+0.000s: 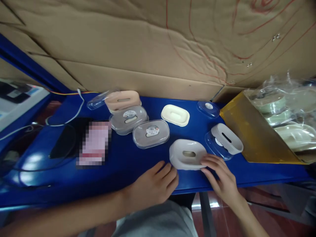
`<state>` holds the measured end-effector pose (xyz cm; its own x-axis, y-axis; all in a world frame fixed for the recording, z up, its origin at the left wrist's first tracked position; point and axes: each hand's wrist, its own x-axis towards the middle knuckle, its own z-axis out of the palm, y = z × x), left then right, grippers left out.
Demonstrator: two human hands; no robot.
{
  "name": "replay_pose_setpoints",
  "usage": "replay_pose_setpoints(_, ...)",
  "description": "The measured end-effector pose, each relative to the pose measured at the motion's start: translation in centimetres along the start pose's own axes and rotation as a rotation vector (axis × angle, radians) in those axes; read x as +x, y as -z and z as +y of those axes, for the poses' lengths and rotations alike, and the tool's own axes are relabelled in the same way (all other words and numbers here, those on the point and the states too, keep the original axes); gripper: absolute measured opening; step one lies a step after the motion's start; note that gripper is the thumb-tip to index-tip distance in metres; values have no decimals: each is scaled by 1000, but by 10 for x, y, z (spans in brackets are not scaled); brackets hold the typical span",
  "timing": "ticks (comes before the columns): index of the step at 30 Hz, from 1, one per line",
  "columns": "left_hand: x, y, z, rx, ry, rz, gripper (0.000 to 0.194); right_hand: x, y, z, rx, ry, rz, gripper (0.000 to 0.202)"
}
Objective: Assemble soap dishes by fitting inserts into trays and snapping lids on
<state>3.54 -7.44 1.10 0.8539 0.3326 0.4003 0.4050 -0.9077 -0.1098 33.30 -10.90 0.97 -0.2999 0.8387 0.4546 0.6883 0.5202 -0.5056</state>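
Note:
A pale grey oval soap dish [179, 160] with a slot in its floor stands at the front of the blue table. My right hand [221, 177] pinches its right rim between thumb and fingers. At the dish's lower left corner is my left hand [160, 182], its fingers curled in; whatever they hold, if anything, is hidden. Just behind lie two grey soap boxes with clear lids and round labels, a nearer one [151, 134] and a farther one [128, 120]. A cream soap tray [175, 115] rests beyond the dish. To the right, another pale soap dish [228, 140] leans on a clear lid [213, 144].
A peach soap dish [123, 100] and clear lid [100, 99] sit at the back left. Another lid [208, 109] lies back right, beside a carton [261, 138] of wrapped green dishes. A blurred pink item [95, 143] and cables occupy the left. Cardboard [123, 42] walls the back.

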Motion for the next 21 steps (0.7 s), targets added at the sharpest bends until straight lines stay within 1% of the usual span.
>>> replay_pose_setpoints(3,-12,5,-2,-78,91,29,18,0,0,3,-24,72,-18,39)
replay_pose_setpoints(6,-6,5,-11,-114,215,1,23,6,-3,9,-58,119,11,44)
replay_pose_setpoints(7,-1,3,-14,-122,244,-9,28,8,-4,12,-65,114,18,44)
replay_pose_setpoints(9,9,-2,-20,-151,271,-24,44,10,-6,17,-61,88,15,42)
replay_pose_setpoints(11,17,-9,-25,-177,266,-34,61,9,-7,20,-52,64,-10,40)
replay_pose_setpoints(12,20,-13,-26,-187,260,-41,66,7,-7,20,-56,57,-31,40)
replay_pose_setpoints(13,22,-16,-26,-194,254,-51,66,6,-7,20,-69,55,-52,41)
replay_pose_setpoints(16,22,-23,-26,-194,242,-86,54,4,-10,14,-139,93,-92,51)
replay_pose_setpoints(18,16,-22,-25,-173,238,-97,49,5,-13,7,-186,142,-105,57)
replay_pose_setpoints(21,4,-17,-25,-124,235,-94,49,10,-15,-1,-200,210,-146,60)
